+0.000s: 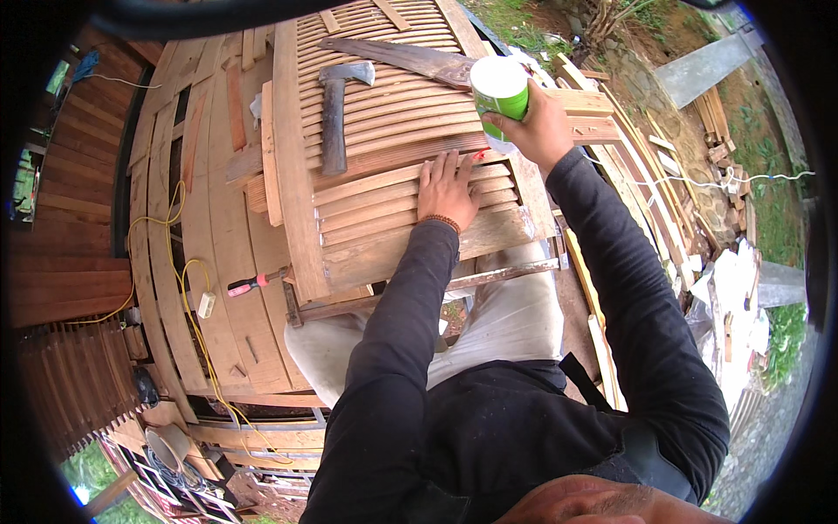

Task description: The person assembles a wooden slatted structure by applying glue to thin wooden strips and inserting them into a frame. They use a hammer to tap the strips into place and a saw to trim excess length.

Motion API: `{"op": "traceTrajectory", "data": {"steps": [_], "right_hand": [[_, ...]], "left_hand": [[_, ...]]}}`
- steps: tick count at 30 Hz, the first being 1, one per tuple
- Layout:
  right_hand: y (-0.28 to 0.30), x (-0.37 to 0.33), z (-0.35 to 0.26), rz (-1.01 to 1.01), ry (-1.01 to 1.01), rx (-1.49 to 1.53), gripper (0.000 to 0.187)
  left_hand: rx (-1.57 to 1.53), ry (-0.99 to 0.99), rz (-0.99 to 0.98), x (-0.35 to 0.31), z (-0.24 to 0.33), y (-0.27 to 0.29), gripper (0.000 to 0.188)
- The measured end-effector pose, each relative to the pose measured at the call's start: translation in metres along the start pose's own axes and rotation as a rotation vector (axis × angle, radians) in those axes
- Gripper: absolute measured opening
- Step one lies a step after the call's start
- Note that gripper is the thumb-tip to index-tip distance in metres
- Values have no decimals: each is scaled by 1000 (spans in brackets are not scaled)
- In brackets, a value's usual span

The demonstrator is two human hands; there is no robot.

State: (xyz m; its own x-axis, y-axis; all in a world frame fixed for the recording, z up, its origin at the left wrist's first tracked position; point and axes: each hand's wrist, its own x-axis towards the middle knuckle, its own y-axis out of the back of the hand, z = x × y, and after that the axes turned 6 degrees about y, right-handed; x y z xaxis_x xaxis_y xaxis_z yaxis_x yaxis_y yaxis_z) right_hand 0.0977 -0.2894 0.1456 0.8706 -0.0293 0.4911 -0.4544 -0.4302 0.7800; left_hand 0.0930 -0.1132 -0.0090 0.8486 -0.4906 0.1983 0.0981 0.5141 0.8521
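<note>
My right hand (539,131) grips a green-and-white bottle (504,98), its broad white end toward me. Just below it a small red tip (478,157) shows near the slats; I cannot tell whether it belongs to the bottle. Fingers stretched out, my left hand (448,188) lies on the slats of a wooden louvred panel (301,201), close to that red tip. A long bar clamp (506,272) spans the panel's near edge, with a red handle (249,286) at its left. A hatchet (334,118) lies on the slats farther off, beside a tapering brown handsaw (397,59).
Wooden planks (214,148) form a surface on the left, where a yellow cord (188,306) runs with a white plug (206,304). Timber lengths (642,188) are stacked at the right beside a white cable (724,182). The panel's near edge sits over my lap.
</note>
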Motion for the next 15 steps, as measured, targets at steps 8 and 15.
{"op": "traceTrajectory", "data": {"steps": [8,15], "right_hand": [[8,-4,-2,-13,-14,26,69],[21,-34,-2,74,-34,177,64]], "left_hand": [[-11,0,-13,0,0,0,62],[22,29,-89,0,2,5,62]]}}
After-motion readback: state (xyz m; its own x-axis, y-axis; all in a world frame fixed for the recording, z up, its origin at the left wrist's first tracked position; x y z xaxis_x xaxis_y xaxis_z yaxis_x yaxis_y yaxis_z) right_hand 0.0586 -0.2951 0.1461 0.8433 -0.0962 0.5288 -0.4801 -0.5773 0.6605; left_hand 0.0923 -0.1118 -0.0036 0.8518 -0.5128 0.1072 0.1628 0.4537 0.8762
